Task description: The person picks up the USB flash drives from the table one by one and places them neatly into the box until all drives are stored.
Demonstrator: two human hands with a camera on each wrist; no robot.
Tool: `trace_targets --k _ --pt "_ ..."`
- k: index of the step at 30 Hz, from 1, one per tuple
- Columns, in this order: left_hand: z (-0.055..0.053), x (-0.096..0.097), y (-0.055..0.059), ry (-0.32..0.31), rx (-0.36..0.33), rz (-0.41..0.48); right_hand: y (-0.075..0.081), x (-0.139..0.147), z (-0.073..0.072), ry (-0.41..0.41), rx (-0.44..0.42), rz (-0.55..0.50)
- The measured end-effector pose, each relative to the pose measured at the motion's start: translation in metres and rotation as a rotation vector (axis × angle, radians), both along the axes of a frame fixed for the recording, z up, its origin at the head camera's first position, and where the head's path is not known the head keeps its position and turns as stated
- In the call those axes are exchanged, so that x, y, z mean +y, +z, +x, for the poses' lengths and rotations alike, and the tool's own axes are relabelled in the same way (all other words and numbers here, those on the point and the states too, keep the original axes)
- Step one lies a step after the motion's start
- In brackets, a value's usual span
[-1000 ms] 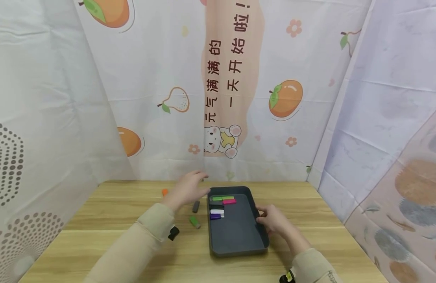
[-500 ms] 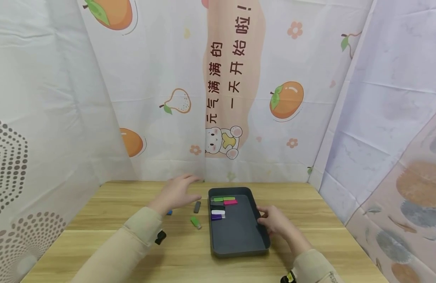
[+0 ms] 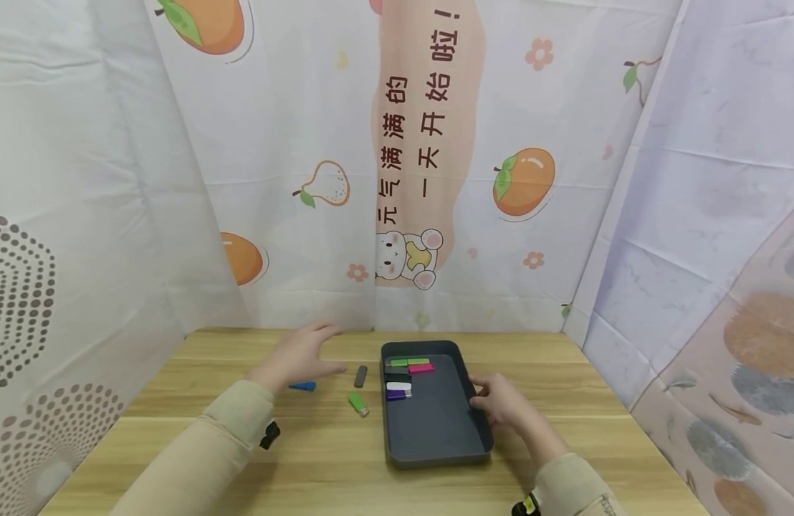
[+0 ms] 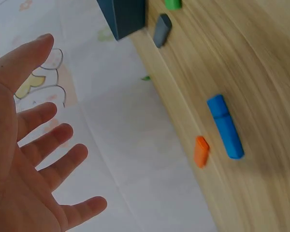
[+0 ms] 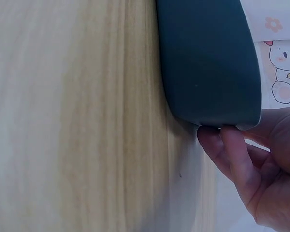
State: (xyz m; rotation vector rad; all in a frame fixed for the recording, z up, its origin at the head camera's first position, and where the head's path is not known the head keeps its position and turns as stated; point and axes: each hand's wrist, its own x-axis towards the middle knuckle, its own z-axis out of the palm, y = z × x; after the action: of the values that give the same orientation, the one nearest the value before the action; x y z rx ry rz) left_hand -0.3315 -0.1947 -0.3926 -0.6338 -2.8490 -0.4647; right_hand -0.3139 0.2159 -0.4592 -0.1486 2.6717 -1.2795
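Observation:
My left hand (image 3: 299, 356) hovers over the left part of the table, fingers spread and holding nothing. Under it lies a blue flash drive (image 3: 303, 385); an orange flash drive (image 4: 201, 152), hidden in the head view, shows near it in the left wrist view. A grey flash drive (image 3: 360, 376) and a green flash drive (image 3: 357, 405) lie between that hand and a dark grey tray (image 3: 436, 430). My right hand (image 3: 500, 401) grips the tray's right wall, thumb over the rim and fingers outside. Several flash drives, including a purple one (image 3: 395, 394), sit along the tray's left side.
The wooden table (image 3: 345, 473) ends at the back against a printed curtain (image 3: 287, 236). More fabric hangs at the left and right sides. Bare tray floor shows right of and in front of the flash drives inside.
My left hand has moved left, away from the tray. The blue flash drive has come into view, and the orange one is now behind the hand. The right hand stays on the tray.

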Motion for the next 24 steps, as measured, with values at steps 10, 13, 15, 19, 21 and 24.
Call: trace_targets --k 10,13,15,19,21,24 --pt "-0.003 -0.025 -0.011 0.034 -0.061 0.021 -0.002 0.0 0.0 -0.011 -0.008 -0.007" --pt "-0.004 -0.029 -0.014 0.052 -0.088 0.017 0.0 0.0 0.0 -0.013 -0.002 -0.005" --pt "-0.004 -0.032 -0.015 0.058 -0.104 0.018 0.0 0.0 0.0 -0.012 0.004 -0.006" --pt "-0.005 -0.037 -0.02 0.059 -0.127 0.016 0.001 0.0 0.0 -0.006 0.008 -0.014" --pt "-0.005 -0.041 -0.023 0.057 -0.138 0.018 0.0 0.0 0.0 -0.003 0.013 -0.011" --pt "-0.005 -0.046 -0.028 0.059 -0.168 0.029 -0.001 0.0 -0.001 -0.002 0.013 -0.006"
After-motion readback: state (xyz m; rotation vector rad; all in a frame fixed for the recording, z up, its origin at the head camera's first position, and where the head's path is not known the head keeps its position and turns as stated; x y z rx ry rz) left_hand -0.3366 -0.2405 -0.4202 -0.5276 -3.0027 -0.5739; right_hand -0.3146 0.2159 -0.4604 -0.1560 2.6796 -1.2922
